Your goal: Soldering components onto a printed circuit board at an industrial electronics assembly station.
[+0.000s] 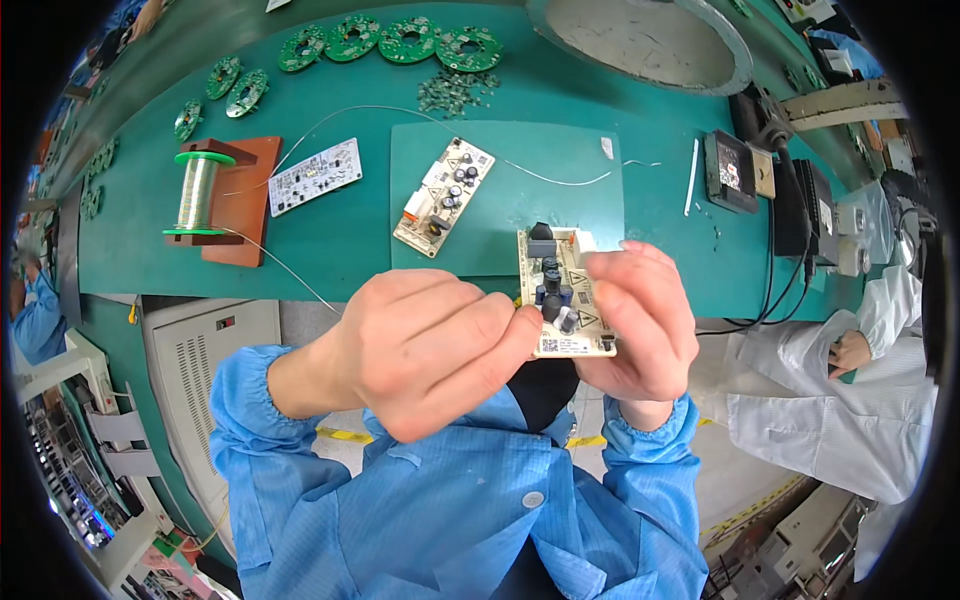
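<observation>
Over the near edge of the bench I hold a cream circuit board upright, its face with black capacitors and a white connector toward me. My right hand grips its right edge, thumb and fingers closed around it. My left hand is closed at the board's left edge, its fingertips pressed near the capacitors; whatever they pinch there is hidden. A second board of the same kind lies on the green mat beyond my hands. Left of it lies a white board with small parts.
A spool of solder wire stands on a brown block at left, its wire looping across the bench. Several round green boards and a heap of small parts lie at the back. A lamp ring overhangs. Another person's hand is at right.
</observation>
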Action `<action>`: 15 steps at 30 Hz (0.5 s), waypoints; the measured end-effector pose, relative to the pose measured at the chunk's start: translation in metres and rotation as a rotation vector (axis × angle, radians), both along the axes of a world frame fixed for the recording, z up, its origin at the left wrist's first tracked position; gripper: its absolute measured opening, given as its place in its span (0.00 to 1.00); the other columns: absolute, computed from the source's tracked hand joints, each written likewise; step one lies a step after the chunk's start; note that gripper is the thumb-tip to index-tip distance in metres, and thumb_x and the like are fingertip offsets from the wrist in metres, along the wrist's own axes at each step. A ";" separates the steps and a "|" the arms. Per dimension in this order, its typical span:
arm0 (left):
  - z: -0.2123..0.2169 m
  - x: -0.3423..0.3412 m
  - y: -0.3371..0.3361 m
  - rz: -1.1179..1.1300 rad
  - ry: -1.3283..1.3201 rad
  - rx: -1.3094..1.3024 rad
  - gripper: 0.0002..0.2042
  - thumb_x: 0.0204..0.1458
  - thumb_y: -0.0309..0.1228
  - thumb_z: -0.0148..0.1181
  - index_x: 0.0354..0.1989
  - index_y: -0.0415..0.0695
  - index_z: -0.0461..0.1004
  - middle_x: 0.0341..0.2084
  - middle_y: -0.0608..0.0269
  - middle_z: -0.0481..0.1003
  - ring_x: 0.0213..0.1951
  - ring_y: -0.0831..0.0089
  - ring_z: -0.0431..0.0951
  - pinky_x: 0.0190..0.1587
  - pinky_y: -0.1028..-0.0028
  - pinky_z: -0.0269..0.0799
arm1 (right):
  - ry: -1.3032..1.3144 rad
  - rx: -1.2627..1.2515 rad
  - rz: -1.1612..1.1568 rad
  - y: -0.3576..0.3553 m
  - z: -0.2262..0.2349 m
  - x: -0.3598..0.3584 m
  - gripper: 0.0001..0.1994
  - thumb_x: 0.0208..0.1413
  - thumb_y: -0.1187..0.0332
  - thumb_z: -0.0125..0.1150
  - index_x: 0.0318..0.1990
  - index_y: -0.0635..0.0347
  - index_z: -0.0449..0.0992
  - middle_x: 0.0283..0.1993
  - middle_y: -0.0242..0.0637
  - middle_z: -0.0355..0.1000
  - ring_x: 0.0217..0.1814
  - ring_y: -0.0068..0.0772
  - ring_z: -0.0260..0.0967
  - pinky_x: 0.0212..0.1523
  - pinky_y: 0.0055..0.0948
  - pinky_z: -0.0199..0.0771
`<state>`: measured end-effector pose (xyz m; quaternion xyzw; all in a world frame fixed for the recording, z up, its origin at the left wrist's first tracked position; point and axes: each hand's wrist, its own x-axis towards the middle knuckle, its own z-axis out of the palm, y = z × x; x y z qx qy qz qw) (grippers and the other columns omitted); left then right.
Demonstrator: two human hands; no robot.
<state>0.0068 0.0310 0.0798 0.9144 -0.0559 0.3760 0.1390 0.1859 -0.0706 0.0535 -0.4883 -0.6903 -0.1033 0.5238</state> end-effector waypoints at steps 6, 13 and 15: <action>0.003 -0.001 -0.006 0.061 0.059 0.046 0.13 0.31 0.25 0.62 0.27 0.31 0.72 0.18 0.58 0.69 0.16 0.72 0.70 0.15 0.76 0.64 | -0.088 -0.037 0.045 -0.001 -0.002 0.002 0.15 0.31 0.77 0.64 0.34 0.64 0.75 0.32 0.42 0.74 0.31 0.37 0.73 0.32 0.31 0.76; 0.004 0.010 0.019 0.006 0.323 0.044 0.08 0.32 0.24 0.63 0.19 0.38 0.69 0.13 0.66 0.60 0.12 0.74 0.63 0.11 0.75 0.56 | 0.034 -0.277 0.215 0.010 -0.017 0.012 0.17 0.34 0.77 0.69 0.35 0.69 0.72 0.29 0.43 0.73 0.28 0.37 0.72 0.27 0.27 0.71; -0.002 0.016 0.024 -0.007 0.282 0.026 0.08 0.32 0.23 0.62 0.16 0.41 0.66 0.12 0.66 0.58 0.11 0.74 0.63 0.11 0.74 0.56 | 0.082 -0.303 0.213 0.011 -0.020 0.013 0.17 0.35 0.77 0.69 0.36 0.68 0.72 0.29 0.43 0.73 0.28 0.36 0.73 0.28 0.27 0.72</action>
